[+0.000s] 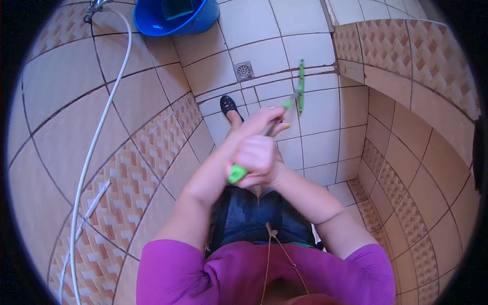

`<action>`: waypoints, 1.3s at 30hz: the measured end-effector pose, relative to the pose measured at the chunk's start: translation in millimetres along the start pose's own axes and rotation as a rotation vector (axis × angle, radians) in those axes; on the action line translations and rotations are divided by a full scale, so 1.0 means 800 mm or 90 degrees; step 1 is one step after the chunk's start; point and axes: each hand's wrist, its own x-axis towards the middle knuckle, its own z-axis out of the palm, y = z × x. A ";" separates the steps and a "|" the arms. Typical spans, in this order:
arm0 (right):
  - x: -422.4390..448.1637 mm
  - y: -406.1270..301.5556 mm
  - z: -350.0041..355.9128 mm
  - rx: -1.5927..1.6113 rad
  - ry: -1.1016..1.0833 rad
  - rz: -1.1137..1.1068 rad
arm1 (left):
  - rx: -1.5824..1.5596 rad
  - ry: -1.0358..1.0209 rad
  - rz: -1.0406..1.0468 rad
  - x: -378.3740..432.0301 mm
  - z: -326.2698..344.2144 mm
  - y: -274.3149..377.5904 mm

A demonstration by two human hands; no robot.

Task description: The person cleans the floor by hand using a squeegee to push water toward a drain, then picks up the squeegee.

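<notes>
Both my hands are on the pole of a long-handled cleaning tool, which looks like a floor squeegee (301, 85) with a narrow green head. My right hand (256, 157) is closed in a fist around the upper end, nearer my body. A green handle tip (237, 174) sticks out below that fist. Farther down the pole, my left hand (268, 117) wraps around it just behind the green joint. Hands and pole are blurred. The head lies over the white floor tiles (318, 110); whether its whole edge touches them I cannot tell.
A blue plastic bucket (207, 19) stands at the top, with something dark inside. A metal floor drain (244, 71) sits left of the tool's head. Along the left tiled wall (65, 91) hangs a white hose (110, 97) from a tap (91, 9). A tiled ledge (404, 80) borders the right.
</notes>
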 end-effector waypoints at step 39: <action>0.065 0.083 -0.015 0.252 0.050 0.128 | 0.387 0.226 -0.276 -0.010 -0.166 -0.034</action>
